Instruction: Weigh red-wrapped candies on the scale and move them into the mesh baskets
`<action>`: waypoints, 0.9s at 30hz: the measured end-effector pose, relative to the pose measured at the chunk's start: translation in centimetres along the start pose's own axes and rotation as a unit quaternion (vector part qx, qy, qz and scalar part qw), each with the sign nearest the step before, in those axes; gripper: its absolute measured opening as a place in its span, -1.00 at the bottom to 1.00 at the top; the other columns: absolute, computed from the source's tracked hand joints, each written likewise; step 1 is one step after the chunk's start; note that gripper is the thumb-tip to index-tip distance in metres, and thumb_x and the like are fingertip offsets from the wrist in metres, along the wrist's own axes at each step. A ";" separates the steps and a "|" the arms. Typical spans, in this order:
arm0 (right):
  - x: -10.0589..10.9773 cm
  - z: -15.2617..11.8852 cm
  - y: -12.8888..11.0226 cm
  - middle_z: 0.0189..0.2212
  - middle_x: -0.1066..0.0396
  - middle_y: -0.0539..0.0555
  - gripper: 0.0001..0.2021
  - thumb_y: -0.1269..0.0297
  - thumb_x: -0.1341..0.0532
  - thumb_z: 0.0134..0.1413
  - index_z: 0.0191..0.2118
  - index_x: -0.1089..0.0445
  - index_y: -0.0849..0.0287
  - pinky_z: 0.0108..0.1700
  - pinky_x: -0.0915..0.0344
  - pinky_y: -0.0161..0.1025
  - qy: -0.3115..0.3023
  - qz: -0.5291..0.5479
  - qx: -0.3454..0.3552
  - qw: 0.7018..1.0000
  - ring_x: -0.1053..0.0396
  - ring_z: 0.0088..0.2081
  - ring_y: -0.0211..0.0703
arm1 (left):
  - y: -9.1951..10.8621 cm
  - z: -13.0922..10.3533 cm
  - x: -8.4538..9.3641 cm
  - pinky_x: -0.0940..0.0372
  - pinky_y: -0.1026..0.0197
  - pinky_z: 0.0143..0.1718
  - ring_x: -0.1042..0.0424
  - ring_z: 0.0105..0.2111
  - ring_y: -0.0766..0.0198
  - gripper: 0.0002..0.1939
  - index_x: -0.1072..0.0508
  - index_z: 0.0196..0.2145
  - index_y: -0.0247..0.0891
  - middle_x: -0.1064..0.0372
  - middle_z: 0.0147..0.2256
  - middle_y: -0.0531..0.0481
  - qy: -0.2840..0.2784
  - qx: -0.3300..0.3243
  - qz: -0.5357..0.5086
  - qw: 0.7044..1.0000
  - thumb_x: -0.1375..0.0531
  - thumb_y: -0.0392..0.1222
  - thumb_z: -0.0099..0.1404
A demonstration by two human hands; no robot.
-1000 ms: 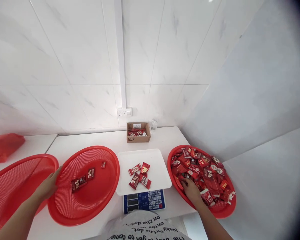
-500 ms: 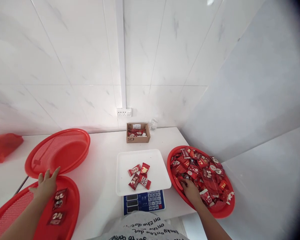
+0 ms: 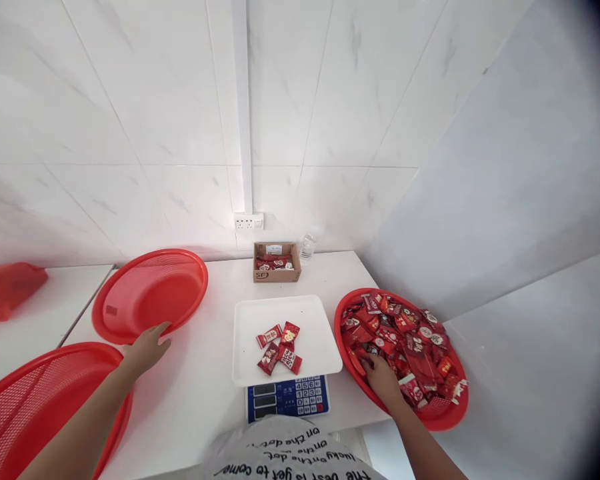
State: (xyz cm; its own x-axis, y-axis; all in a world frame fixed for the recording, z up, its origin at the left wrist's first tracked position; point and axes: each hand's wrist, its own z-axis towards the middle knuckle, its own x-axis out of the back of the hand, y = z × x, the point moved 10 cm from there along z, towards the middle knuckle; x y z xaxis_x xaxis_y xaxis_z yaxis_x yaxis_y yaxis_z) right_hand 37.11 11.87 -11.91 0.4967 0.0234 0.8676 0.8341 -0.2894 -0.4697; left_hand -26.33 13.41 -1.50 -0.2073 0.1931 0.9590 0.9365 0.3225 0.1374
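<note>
My left hand (image 3: 149, 347) is at the near rim of the upper left red basket (image 3: 153, 293), fingers apart, thumb near the rim. Below it, my forearm crosses the lower left red basket (image 3: 45, 413). My right hand (image 3: 380, 377) rests among red-wrapped packets (image 3: 415, 347) in the right red basket (image 3: 443, 421), its fingers bent against them; what they grip cannot be made out. Between the hands, a white tray (image 3: 250, 320) sits on a blue-panelled scale (image 3: 287, 400) and bears several red packets (image 3: 280, 347).
At the back stand a cardboard box (image 3: 277, 275) of red packets and a clear plastic bottle (image 3: 308, 247). A red bag (image 3: 13, 287) lies far left. A wall socket (image 3: 249, 221) is above the white table (image 3: 205, 380).
My left hand and the upper left basket have moved right. The lower left basket has shifted left, and its two packets no longer show. My right hand has barely moved.
</note>
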 end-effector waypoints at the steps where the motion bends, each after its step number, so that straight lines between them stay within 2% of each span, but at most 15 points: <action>1: 0.0 0.0 0.0 -0.16 -0.41 0.22 -0.63 0.23 0.03 0.03 -0.16 -0.41 0.28 -0.07 -0.23 -0.21 0.001 0.001 0.002 1.000 -0.37 -0.13 -0.05 | 0.3 0.0 -0.3 -0.03 -0.31 -0.01 -0.21 0.05 -0.10 -0.50 -0.21 0.11 -0.21 -0.20 0.10 -0.23 -0.006 -0.016 0.003 1.000 0.07 -0.07 0.23; 5: 0.0 0.0 -0.1 -0.19 -0.43 0.20 -0.64 0.27 0.03 0.03 -0.17 -0.42 0.26 -0.07 -0.23 -0.22 0.002 0.006 0.006 1.000 -0.37 -0.13 -0.06 | 1.3 -0.1 -1.0 0.06 -0.31 0.04 -0.22 0.05 -0.07 -0.58 -0.34 -0.02 -0.19 -0.28 0.04 -0.19 -0.020 -0.069 0.038 0.997 0.08 -0.07 0.24; 8: 0.1 0.0 0.0 -0.19 -0.43 0.19 -0.66 0.27 0.02 0.01 -0.20 -0.43 0.24 -0.08 -0.23 -0.22 0.008 0.010 0.003 1.000 -0.38 -0.16 -0.07 | 2.1 -0.5 -1.2 0.21 -0.36 0.08 -0.10 0.13 -0.11 -0.63 -0.41 -0.11 -0.14 -0.35 -0.01 -0.13 -0.015 -0.096 0.070 0.993 0.06 -0.02 0.24; 12: 0.3 -0.1 0.0 -0.20 -0.43 0.21 -0.65 0.24 0.01 0.02 -0.20 -0.44 0.26 -0.10 -0.24 -0.20 0.015 0.015 0.003 1.000 -0.38 -0.17 -0.06 | 3.4 -1.2 -1.8 0.34 -0.36 0.10 -0.07 0.15 -0.11 -0.62 -0.41 -0.09 -0.14 -0.37 -0.02 -0.12 -0.016 -0.115 0.085 0.990 0.07 -0.02 0.26; 17: 0.2 -0.2 -0.2 -0.19 -0.42 0.20 -0.65 0.26 0.02 0.03 -0.17 -0.42 0.25 -0.11 -0.23 -0.22 0.007 0.010 0.002 1.000 -0.37 -0.16 -0.08 | 4.8 -2.4 -2.4 0.26 -0.32 0.10 -0.21 0.06 -0.11 -0.56 -0.36 -0.02 -0.23 -0.39 -0.05 -0.23 -0.027 -0.094 0.099 0.990 0.07 -0.01 0.26; 20: 0.3 -0.3 -0.4 -0.18 -0.42 0.20 -0.65 0.26 0.03 0.04 -0.17 -0.42 0.25 -0.10 -0.23 -0.21 0.006 0.012 0.005 1.000 -0.36 -0.15 -0.07 | 6.4 -3.4 -3.0 0.13 -0.34 0.06 -0.24 0.04 -0.10 -0.50 -0.18 0.13 -0.27 -0.29 0.03 -0.29 -0.028 -0.074 0.079 0.994 0.06 -0.12 0.25; 22: 0.3 -0.3 -0.5 -0.19 -0.42 0.20 -0.65 0.27 0.02 0.03 -0.17 -0.42 0.26 -0.09 -0.23 -0.21 0.006 0.014 0.007 1.000 -0.36 -0.14 -0.07 | 8.5 -4.2 -3.0 0.08 -0.30 0.07 -0.12 0.13 -0.08 -0.44 -0.04 0.21 -0.26 -0.10 0.16 -0.29 0.020 -0.079 0.040 0.996 0.06 -0.25 0.23; 24: 0.3 -0.3 -0.5 -0.19 -0.42 0.19 -0.65 0.27 0.01 0.03 -0.17 -0.42 0.26 -0.08 -0.23 -0.20 0.006 0.015 0.003 1.000 -0.36 -0.14 -0.07 | 12.2 -5.6 -2.9 0.11 -0.22 0.13 0.06 0.21 -0.02 -0.43 0.00 0.22 -0.25 0.03 0.22 -0.24 0.090 -0.136 -0.003 0.987 0.09 -0.31 0.24; 25: 0.3 -0.3 -0.5 -0.20 -0.43 0.19 -0.66 0.27 0.01 0.03 -0.17 -0.42 0.26 -0.08 -0.22 -0.21 0.006 0.015 0.002 1.000 -0.36 -0.14 -0.07 | 14.4 -6.5 -3.3 0.14 -0.18 0.16 0.10 0.23 0.01 -0.44 -0.01 0.22 -0.23 0.04 0.22 -0.22 0.107 -0.182 -0.023 0.977 0.08 -0.29 0.26; 27: 0.4 -0.3 -0.5 -0.20 -0.43 0.18 -0.66 0.27 0.00 0.03 -0.18 -0.43 0.26 -0.08 -0.22 -0.21 0.006 0.014 0.000 1.000 -0.36 -0.14 -0.07 | 19.0 -8.3 -5.1 0.13 -0.13 0.17 0.14 0.24 0.02 -0.44 0.01 0.23 -0.21 0.08 0.24 -0.22 0.092 -0.268 -0.064 0.957 0.04 -0.13 0.29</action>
State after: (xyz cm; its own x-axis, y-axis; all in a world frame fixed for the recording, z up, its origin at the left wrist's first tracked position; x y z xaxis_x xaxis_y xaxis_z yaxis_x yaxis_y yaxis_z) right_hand 36.84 11.77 -11.35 0.5170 0.0041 0.8560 0.8199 -0.2898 -0.4938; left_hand -5.15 10.88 -1.69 -0.3233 0.0008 0.9463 0.9274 -0.1984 0.3170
